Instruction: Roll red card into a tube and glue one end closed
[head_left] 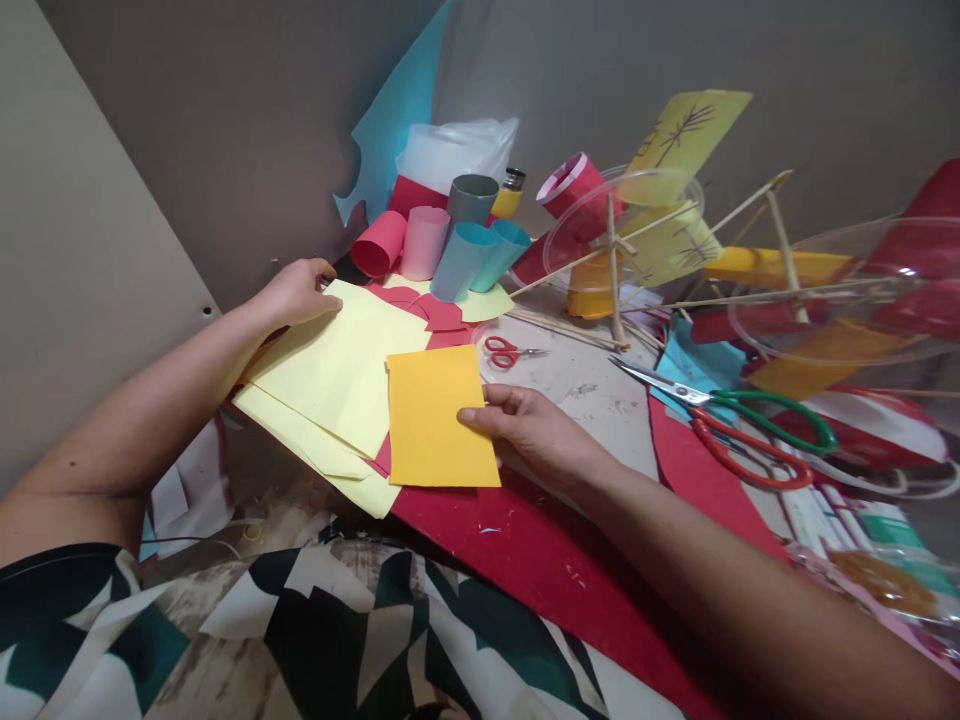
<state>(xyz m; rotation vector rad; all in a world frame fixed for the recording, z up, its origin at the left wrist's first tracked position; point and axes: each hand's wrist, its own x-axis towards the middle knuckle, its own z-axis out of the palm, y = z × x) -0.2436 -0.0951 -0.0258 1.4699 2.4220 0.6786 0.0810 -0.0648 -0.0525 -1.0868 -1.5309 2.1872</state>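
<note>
Patterned cloth (330, 630) in loose green, black and cream folds lies nearest, at 6 o'clock; past it, a matte red sheet (517, 570) covers the bench's (600, 410) near edge. Just off centre toward 7 is the card (435, 425), a flat, orange-yellow rectangle; the right hand (529, 425) has its grip closed on the right edge, thumb on top. At 9, smooth pale-yellow sheets (337, 365) overlap; the left hand's (300, 292) thumb lies on their far corner, but whether that grip pinches them I cannot tell. Around 12, tubes (461, 265) in pink, grey and blue are already rolled; card and sheets are flat and unrolled. At 2 stands a joined frame (614, 275) of thin sticks; at 3, metal scissors (694, 395).
</note>
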